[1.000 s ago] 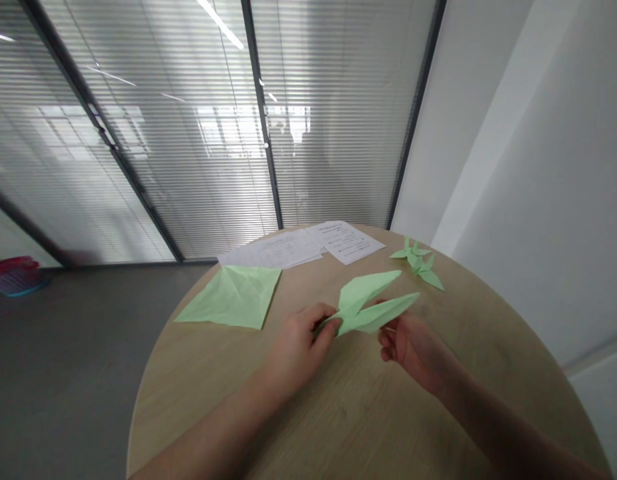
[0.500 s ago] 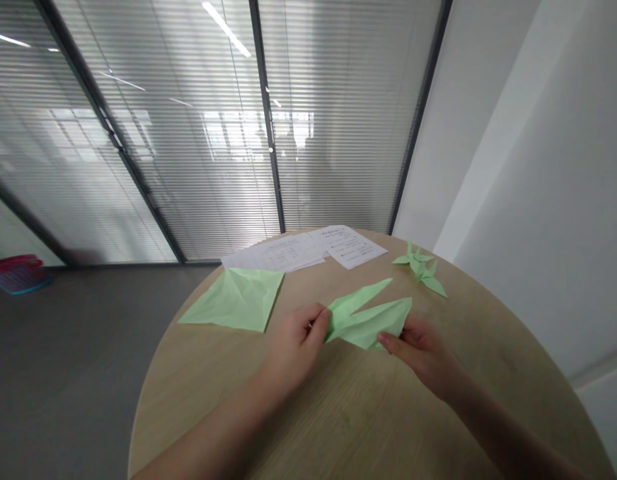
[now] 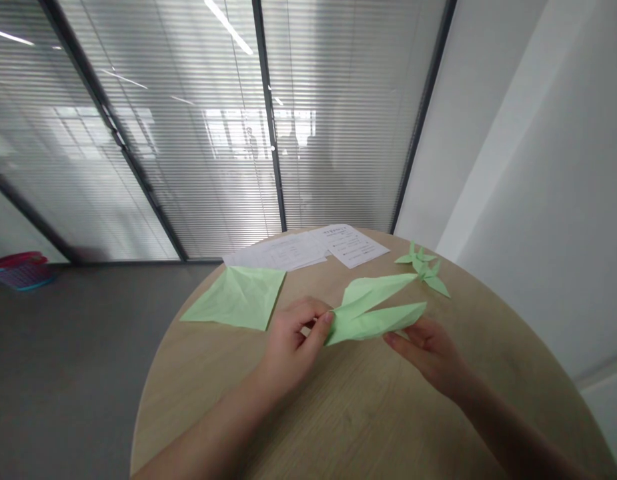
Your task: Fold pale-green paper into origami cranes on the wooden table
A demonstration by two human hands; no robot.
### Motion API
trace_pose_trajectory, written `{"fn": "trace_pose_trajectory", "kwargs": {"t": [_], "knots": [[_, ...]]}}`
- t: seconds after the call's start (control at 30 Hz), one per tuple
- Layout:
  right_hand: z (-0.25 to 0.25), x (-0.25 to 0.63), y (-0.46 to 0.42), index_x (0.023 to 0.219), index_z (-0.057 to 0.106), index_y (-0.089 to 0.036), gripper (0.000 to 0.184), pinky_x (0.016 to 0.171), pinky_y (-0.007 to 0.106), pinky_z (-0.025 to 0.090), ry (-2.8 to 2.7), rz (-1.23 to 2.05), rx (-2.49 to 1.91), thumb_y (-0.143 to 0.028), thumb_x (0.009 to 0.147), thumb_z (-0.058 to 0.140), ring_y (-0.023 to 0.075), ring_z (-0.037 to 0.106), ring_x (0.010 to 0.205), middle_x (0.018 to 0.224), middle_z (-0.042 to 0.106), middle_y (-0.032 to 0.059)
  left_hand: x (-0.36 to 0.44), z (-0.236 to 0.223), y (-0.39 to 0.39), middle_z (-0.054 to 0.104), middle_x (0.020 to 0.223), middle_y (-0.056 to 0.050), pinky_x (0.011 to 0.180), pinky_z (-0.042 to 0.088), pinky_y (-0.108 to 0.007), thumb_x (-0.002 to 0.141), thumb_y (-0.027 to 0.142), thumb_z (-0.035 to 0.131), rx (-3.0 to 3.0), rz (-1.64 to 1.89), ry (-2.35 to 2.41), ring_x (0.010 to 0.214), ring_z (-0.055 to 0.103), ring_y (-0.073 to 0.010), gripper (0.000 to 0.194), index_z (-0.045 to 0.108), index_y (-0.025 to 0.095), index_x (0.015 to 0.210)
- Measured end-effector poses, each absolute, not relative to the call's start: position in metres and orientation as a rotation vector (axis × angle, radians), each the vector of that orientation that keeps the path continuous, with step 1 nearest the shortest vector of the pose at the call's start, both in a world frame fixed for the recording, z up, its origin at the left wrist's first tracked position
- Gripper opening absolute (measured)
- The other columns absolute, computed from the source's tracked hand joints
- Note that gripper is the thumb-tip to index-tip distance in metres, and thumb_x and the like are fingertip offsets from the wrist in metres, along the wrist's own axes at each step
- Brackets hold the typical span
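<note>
one glazed partition with blinds (image 3: 338, 167) fills the back, white wall (image 3: 548, 173) on the right. next size down: round wood-look table (image 3: 358, 420), under both arms. red and blue basket (image 3: 21, 272) on the floor, far left. arms: both come in from the bottom of the view and angle inward. left forearm slants up and to the right, left hand (image 3: 293, 340) thumb-up with fingers curled, wrist about straight. grip there is narrow: thumb on top, index bent behind, closed on the left end of the folded green paper. right forearm slants up and to the left, right hand (image 3: 433, 357) lower and turned inward, thumb pointing left along the paper's lower edge, fingers bent behind its right part. can't tell if the right one pinches or just supports. flat green sheet (image 3: 238, 299) lies on the table left of the hands, creases showing, its far corner near the printed white sheets (image 3: 283, 252), which overlap at the far rim. folded green paper (image 3: 358, 323) is up between the hands, over the table, two long pointed flaps aimed right with a gap between them. smallest: folded green pieces (image 3: 424, 268) with pointed petals, clustered near the far right rim, beyond the right hand.
</note>
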State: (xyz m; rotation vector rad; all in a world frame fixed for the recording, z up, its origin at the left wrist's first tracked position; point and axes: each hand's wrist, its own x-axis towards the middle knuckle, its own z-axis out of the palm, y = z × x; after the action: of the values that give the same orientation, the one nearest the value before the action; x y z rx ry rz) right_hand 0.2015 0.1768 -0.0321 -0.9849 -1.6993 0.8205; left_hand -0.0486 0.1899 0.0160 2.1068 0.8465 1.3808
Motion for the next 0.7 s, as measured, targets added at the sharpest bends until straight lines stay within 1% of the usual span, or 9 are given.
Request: {"fn": "trace_pose_trajectory", "kwargs": {"t": [0.1, 0.17, 0.23, 0.3, 0.33, 0.4, 0.5, 0.6, 0.7], "knots": [[-0.028, 0.195, 0.175, 0.114, 0.074, -0.027, 0.029, 0.108, 0.049, 0.046, -1.584, 0.936, -0.986, -0.042, 0.089, 0.069, 0.0293, 0.065, 0.117, 0.12, 0.073, 0.0075, -0.048, 0.019, 0.187, 0.063, 0.073, -0.003, 0.066, 0.045, -0.025, 0.095, 0.023, 0.053, 2.15, 1.385, 0.795, 0.07, 0.059, -0.0133, 0.022, 0.064, 0.017, 0.077], [-0.025, 0.191, 0.173, 0.114, 0.075, -0.027, 0.029, 0.109, 0.05, 0.045, -1.517, 1.005, -0.972, -0.04, 0.088, 0.071, 0.029, 0.065, 0.117, 0.12, 0.073, 0.0075, -0.048, 0.017, 0.187, 0.066, 0.078, -0.004, 0.068, 0.047, -0.026, 0.095, 0.023, 0.053, 2.118, 1.354, 0.847, 0.073, 0.061, -0.0139, 0.019, 0.067, 0.018, 0.083], [-0.026, 0.188, 0.172, 0.112, 0.076, -0.027, 0.028, 0.108, 0.048, 0.046, -1.454, 1.085, -0.947, -0.039, 0.087, 0.073, 0.0281, 0.067, 0.113, 0.116, 0.074, 0.0076, -0.046, 0.012, 0.188, 0.068, 0.083, -0.004, 0.066, 0.049, -0.026, 0.095, 0.026, 0.054, 1.99, 1.324, 0.937, 0.073, 0.061, -0.0141, 0.015, 0.067, 0.019, 0.097], [-0.03, 0.187, 0.172, 0.108, 0.077, -0.027, 0.027, 0.103, 0.046, 0.049, -1.376, 1.169, -0.911, -0.039, 0.085, 0.075, 0.027, 0.069, 0.106, 0.109, 0.076, 0.0077, -0.044, 0.006, 0.191, 0.067, 0.084, -0.003, 0.062, 0.05, -0.025, 0.095, 0.03, 0.055, 1.805, 1.315, 0.964, 0.071, 0.061, -0.0139, 0.022, 0.06, 0.02, 0.114], [-0.033, 0.186, 0.173, 0.106, 0.078, -0.027, 0.026, 0.1, 0.044, 0.052, -1.332, 1.205, -0.895, -0.04, 0.083, 0.076, 0.0265, 0.07, 0.102, 0.106, 0.077, 0.0078, -0.043, 0.004, 0.193, 0.066, 0.084, -0.002, 0.061, 0.05, -0.025, 0.095, 0.031, 0.055, 1.726, 1.316, 0.949, 0.07, 0.06, -0.0138, 0.025, 0.055, 0.02, 0.118], [-0.039, 0.184, 0.173, 0.101, 0.079, -0.026, 0.025, 0.092, 0.041, 0.055, -1.259, 1.256, -0.875, -0.041, 0.081, 0.078, 0.0253, 0.072, 0.095, 0.1, 0.078, 0.0077, -0.042, 0.001, 0.196, 0.065, 0.087, -0.003, 0.061, 0.051, -0.025, 0.095, 0.033, 0.055, 1.649, 1.321, 0.923, 0.073, 0.061, -0.0141, 0.024, 0.053, 0.02, 0.116], [-0.042, 0.18, 0.171, 0.097, 0.078, -0.025, 0.025, 0.087, 0.038, 0.055, -1.201, 1.32, -0.868, -0.042, 0.079, 0.08, 0.0237, 0.071, 0.09, 0.096, 0.078, 0.0074, -0.043, 0.003, 0.196, 0.064, 0.102, -0.007, 0.068, 0.053, -0.026, 0.096, 0.033, 0.053, 1.71, 1.355, 0.988, 0.085, 0.062, -0.0156, 0.018, 0.057, 0.02, 0.108], [-0.037, 0.176, 0.167, 0.098, 0.077, -0.023, 0.029, 0.089, 0.038, 0.053, -1.125, 1.39, -0.865, -0.043, 0.077, 0.08, 0.0244, 0.07, 0.092, 0.098, 0.077, 0.008, -0.045, 0.007, 0.192, 0.063, 0.112, -0.009, 0.072, 0.054, -0.027, 0.095, 0.03, 0.054, 1.866, 1.336, 0.981, 0.095, 0.063, -0.0173, 0.016, 0.061, 0.02, 0.106], [-0.033, 0.173, 0.163, 0.1, 0.075, -0.021, 0.032, 0.092, 0.042, 0.052, -1.034, 1.469, -0.827, -0.042, 0.076, 0.079, 0.0277, 0.069, 0.098, 0.102, 0.076, 0.0101, -0.046, 0.008, 0.19, 0.065, 0.112, -0.008, 0.075, 0.055, -0.028, 0.089, 0.025, 0.061, 2.01, 1.247, 0.911, 0.099, 0.063, -0.0183, 0.016, 0.063, 0.021, 0.105]]}}
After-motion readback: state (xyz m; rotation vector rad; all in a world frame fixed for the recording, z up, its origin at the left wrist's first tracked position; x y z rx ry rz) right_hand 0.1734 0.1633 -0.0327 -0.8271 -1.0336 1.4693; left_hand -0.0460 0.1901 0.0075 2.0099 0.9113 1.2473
